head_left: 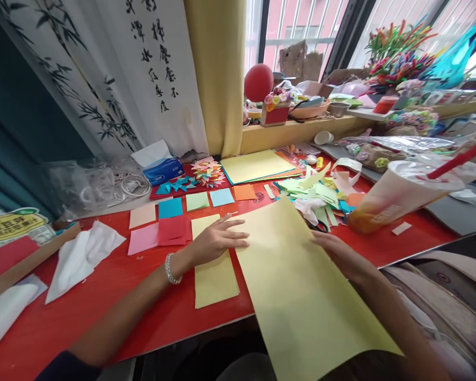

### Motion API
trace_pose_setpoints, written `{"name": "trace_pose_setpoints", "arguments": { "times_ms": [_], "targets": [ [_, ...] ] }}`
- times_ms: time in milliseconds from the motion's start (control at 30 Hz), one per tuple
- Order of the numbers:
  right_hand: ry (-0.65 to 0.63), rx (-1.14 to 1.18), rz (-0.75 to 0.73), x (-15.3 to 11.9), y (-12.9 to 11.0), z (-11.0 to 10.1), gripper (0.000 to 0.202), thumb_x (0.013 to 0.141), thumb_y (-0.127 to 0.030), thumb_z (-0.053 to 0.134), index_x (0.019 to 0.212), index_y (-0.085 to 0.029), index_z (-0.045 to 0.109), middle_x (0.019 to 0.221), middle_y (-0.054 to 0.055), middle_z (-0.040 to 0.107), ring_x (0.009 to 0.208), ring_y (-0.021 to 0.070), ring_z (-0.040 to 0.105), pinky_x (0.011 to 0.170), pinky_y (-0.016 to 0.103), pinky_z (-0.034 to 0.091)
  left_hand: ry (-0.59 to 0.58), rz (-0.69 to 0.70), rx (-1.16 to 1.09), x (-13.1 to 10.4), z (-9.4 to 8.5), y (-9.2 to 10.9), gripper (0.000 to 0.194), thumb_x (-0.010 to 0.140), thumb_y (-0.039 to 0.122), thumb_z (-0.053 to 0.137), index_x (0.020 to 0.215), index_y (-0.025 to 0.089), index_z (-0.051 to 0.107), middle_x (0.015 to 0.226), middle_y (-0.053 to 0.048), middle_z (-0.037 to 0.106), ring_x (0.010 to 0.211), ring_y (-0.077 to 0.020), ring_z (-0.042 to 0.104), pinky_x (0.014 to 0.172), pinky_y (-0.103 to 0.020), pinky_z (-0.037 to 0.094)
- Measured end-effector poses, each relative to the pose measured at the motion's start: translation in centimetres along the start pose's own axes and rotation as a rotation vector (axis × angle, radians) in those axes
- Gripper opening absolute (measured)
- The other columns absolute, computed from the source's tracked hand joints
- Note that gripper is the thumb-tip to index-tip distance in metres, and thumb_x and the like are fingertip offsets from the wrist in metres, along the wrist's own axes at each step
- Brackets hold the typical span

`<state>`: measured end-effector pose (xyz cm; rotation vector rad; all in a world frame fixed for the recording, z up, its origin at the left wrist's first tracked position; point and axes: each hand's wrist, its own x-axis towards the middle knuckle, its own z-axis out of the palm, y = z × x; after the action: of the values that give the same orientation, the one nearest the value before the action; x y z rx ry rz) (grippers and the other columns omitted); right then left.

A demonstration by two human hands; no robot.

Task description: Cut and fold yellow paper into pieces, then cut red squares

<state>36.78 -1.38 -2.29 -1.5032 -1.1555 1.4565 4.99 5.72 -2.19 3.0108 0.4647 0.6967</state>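
Note:
A large yellow sheet of paper (297, 270) slopes from the red table down over its front edge, its lower end curling. My right hand (339, 251) grips the sheet's right edge, with some fingers hidden behind it. At the opposite edge, my left hand (218, 241) reaches in with fingers stretched out, fingertips at the paper. Beneath that hand lies a narrower yellow paper piece (216, 286). To its left are red paper squares (172, 230) and a pink square (143, 238). Black scissor handles (321, 227) show partly beside the sheet's upper right.
Paper scraps (309, 193) are heaped behind the sheet, near a tilted drink cup (396, 196) with a red straw. A stack of coloured sheets (257, 166) lies farther back. Crumpled tissue (87, 251) rests at left; a bag (452, 301) stands at right.

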Motion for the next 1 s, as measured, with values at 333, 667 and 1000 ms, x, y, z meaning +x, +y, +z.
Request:
{"name": "trace_pose_setpoints", "arguments": {
  "times_ms": [333, 667, 1000],
  "targets": [
    [-0.002, 0.151, 0.093, 0.3, 0.1, -0.2, 0.054, 0.078, -0.024, 0.057, 0.131, -0.024, 0.046, 0.105, 0.006, 0.07, 0.07, 0.0198, 0.07, 0.058, 0.03, 0.056, 0.025, -0.474, 0.127, -0.7, 2.4, 0.8, 0.03, 0.088, 0.015, 0.042, 0.118, 0.02, 0.045, 0.12, -0.011, 0.055, 0.115, -0.0236, 0.051, 0.096, -0.043, 0.045],
    [-0.18, 0.275, 0.106, 1.0, 0.4, -1.5, 0.056, 0.088, -0.06, 0.032, 0.118, -0.021, 0.058, 0.112, 0.01, 0.067, 0.099, 0.0261, 0.066, 0.079, 0.039, 0.054, -0.006, -0.672, 0.383, -1.0, 1.0, -1.9, 0.02, 0.091, 0.021, 0.034, 0.093, 0.018, 0.053, 0.097, -0.013, 0.061, 0.097, -0.0276, 0.053, 0.086, -0.044, 0.043],
    [-0.123, 0.214, 0.137, 0.3, 0.7, -1.2, 0.043, 0.089, -0.047, 0.042, 0.122, -0.022, 0.056, 0.115, 0.008, 0.066, 0.104, 0.0267, 0.063, 0.084, 0.039, 0.053, -0.066, -0.782, 0.585, -0.9, 2.6, -3.0, 0.026, 0.091, 0.025, 0.032, 0.085, 0.016, 0.055, 0.085, -0.015, 0.059, 0.086, -0.0298, 0.054, 0.075, -0.042, 0.041]
  ]
}}
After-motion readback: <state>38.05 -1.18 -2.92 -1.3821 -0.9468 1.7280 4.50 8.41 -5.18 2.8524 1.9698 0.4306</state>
